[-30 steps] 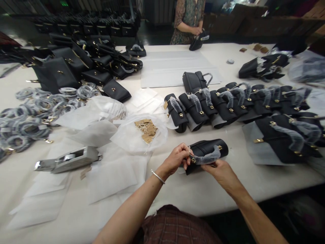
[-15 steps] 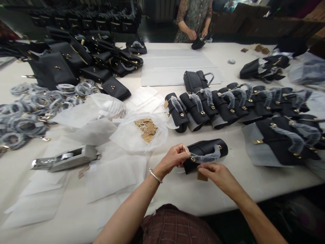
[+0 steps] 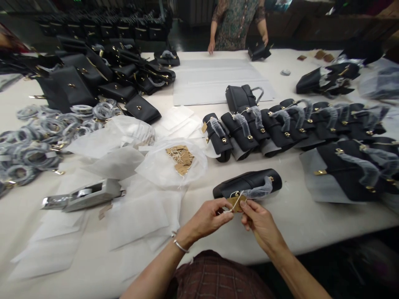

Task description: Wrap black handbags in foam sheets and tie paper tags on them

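A black handbag [image 3: 249, 179] lies on the table in front of me, its handle [image 3: 259, 190] wrapped in clear plastic. A brown hang tag [image 3: 237, 203] hangs by white string at the left end of that handle. My left hand [image 3: 215, 214] is closed in a pinch on the white string, beside the tag's left side. With thumb and fingers, my right hand [image 3: 257, 218] grips the tag's right edge. Both hands are just in front of the bag.
Several tagged black bags [image 3: 238, 135] stand in a row beyond. Left are a tape dispenser [image 3: 93, 195], white sheets [image 3: 140, 216], wrapped straps [image 3: 40, 158] and a plastic bag of tags [image 3: 149, 166]. Across the table a person [image 3: 235, 25] holds a black bag.
My hands have come together around the tag, which was lower under my right hand and is now raised between them. The person opposite has moved one hand onto the table.
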The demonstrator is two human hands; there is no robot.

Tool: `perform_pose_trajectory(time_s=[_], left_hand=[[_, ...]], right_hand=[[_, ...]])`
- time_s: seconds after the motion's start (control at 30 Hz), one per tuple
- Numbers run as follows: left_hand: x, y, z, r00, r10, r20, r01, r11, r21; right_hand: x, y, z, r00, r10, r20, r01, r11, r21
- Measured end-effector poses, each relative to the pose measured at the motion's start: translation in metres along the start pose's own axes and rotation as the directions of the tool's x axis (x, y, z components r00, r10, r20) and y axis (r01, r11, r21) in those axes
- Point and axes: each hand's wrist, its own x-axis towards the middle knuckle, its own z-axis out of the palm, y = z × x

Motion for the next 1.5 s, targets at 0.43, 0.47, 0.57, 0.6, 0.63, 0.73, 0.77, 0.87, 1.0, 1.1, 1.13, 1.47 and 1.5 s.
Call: perform_pose_trajectory(time_s=[0.43, 0.47, 0.57, 0.6, 0.63, 0.73, 0.77, 0.87, 1.0, 1.1, 1.13, 1.47, 1.5], left_hand=[[-0.029, -0.018, 0.037, 0.948, -0.002, -0.319, 0.014, 0.999, 0.033], [-0.021, -0.016, 0.035, 0.922, -0.107, -0.373, 0.086, 0.994, -0.072], [0.006, -0.008, 0.028, 0.925, -0.297, -0.238, 0.227, 0.933, -0.279], [0.014, -0.006, 0.026, 0.93, -0.308, -0.2, 0.238, 0.92, -0.312], [0.02, -0.007, 0.022, 0.928, -0.318, -0.194, 0.242, 0.91, -0.338], [0.025, -0.016, 0.008, 0.885, -0.348, -0.309, 0.216, 0.895, -0.39], [0.024, -0.021, 0.003, 0.864, -0.364, -0.349, 0.206, 0.887, -0.414], [0.015, -0.034, -0.008, 0.791, -0.454, -0.41, 0.185, 0.816, -0.547], [0.009, -0.022, -0.002, 0.76, -0.417, -0.498, 0.111, 0.839, -0.533], [0.01, 0.005, 0.006, 0.818, -0.127, -0.56, 0.003, 0.976, -0.216], [0.012, 0.013, 0.007, 0.826, -0.059, -0.561, -0.026, 0.99, -0.142], [-0.001, 0.022, -0.006, 0.755, 0.129, -0.643, -0.046, 0.988, 0.144], [-0.003, 0.026, -0.001, 0.769, 0.141, -0.624, -0.055, 0.986, 0.155]], right_hand=[[0.004, 0.0, 0.009, 0.994, -0.076, 0.076, 0.073, 0.997, 0.04], [0.004, 0.001, 0.009, 0.993, -0.082, 0.081, 0.081, 0.997, 0.02], [0.006, 0.004, 0.009, 0.991, -0.093, 0.092, 0.091, 0.996, 0.022], [0.006, 0.005, 0.007, 0.992, -0.094, 0.087, 0.092, 0.995, 0.026], [0.007, 0.005, 0.004, 0.992, -0.1, 0.07, 0.099, 0.995, 0.025], [0.006, 0.0, -0.014, 0.972, -0.22, -0.085, 0.214, 0.974, -0.075], [0.005, -0.003, -0.021, 0.935, -0.318, -0.157, 0.293, 0.942, -0.161], [0.005, -0.022, -0.04, 0.646, -0.737, -0.199, 0.556, 0.633, -0.539], [0.012, -0.054, -0.046, 0.267, -0.937, 0.225, 0.657, 0.006, -0.754], [0.018, -0.07, -0.036, 0.248, -0.834, 0.492, 0.665, -0.223, -0.713], [0.02, -0.072, -0.031, 0.264, -0.786, 0.559, 0.671, -0.266, -0.692], [0.033, -0.071, 0.002, 0.357, -0.647, 0.674, 0.73, -0.258, -0.633], [0.034, -0.073, 0.001, 0.377, -0.631, 0.678, 0.724, -0.256, -0.64]])
